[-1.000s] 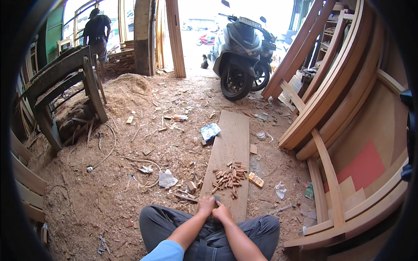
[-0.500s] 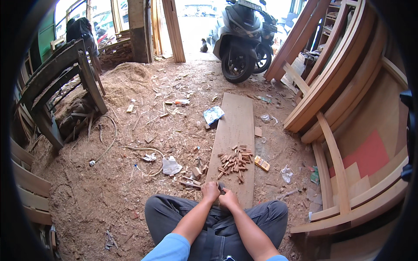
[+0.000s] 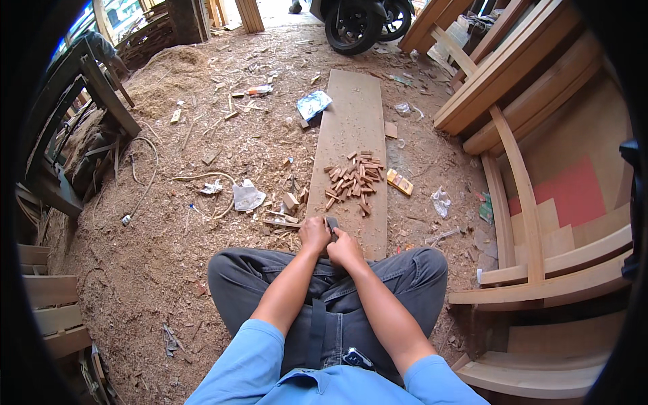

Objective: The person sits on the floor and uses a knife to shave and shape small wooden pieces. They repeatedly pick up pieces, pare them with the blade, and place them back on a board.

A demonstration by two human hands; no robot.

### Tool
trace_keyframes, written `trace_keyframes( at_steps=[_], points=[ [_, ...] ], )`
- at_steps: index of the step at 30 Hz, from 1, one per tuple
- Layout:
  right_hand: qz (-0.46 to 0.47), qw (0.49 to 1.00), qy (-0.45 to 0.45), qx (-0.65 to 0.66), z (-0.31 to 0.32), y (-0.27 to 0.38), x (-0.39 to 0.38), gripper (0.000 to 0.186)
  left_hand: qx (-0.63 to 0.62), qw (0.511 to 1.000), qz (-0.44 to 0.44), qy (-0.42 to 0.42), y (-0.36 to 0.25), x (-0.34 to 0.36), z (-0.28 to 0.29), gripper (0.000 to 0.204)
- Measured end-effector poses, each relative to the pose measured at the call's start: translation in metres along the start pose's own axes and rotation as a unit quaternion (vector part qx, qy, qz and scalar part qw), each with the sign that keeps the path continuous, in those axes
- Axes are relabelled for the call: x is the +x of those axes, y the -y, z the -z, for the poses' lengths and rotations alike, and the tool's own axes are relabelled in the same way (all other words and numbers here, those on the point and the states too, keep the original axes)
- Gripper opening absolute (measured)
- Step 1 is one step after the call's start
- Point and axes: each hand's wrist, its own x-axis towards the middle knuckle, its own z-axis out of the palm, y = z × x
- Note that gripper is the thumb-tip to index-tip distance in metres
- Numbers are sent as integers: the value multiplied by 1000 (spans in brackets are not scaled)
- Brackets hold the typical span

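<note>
I see right hand (image 3: 345, 248) gripping grey piece (image 3: 332, 222) | left hand (image 3: 314, 234) curled beside it, hold unclear | wood bits (image 3: 356, 177) ahead on board (image 3: 354, 101)

Held between the left hand (image 3: 314, 234) and the right hand (image 3: 345, 248), at the near end of the board (image 3: 354, 94): apparently a small grey block (image 3: 332, 223), largely hidden in the grip. Flat and dark on the visible part, pointing away from the body, leaning slightly leftward. Farther up the same board, a loose heap of small wooden pieces (image 3: 355, 177): short, narrow, straight-edged, reddish brown with some paler faces. Lying at many angles, crossed and overlapping in the middle, more scattered around the outside, reaching nearly to the board's right edge.
</note>
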Motion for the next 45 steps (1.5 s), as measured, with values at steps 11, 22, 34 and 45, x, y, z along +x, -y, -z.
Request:
trace_keyframes(
  at_steps=[11, 22, 34, 45],
  points=[
    [30, 999, 11, -30, 3, 11, -13, 48, -10, 999, 27, 20, 5, 6, -3, 16],
    [31, 997, 16, -68, 2, 23, -2, 36, -51, 998, 30, 17, 12, 16, -14, 15],
    [3, 999, -49, -10, -16, 13, -5, 41, -84, 996, -18, -26, 12, 13, -19, 13],
    [-18, 999, -19, -18, -7, 15, 9, 48, -90, 996, 4, -28, 6, 10, -13, 16]
  ],
)
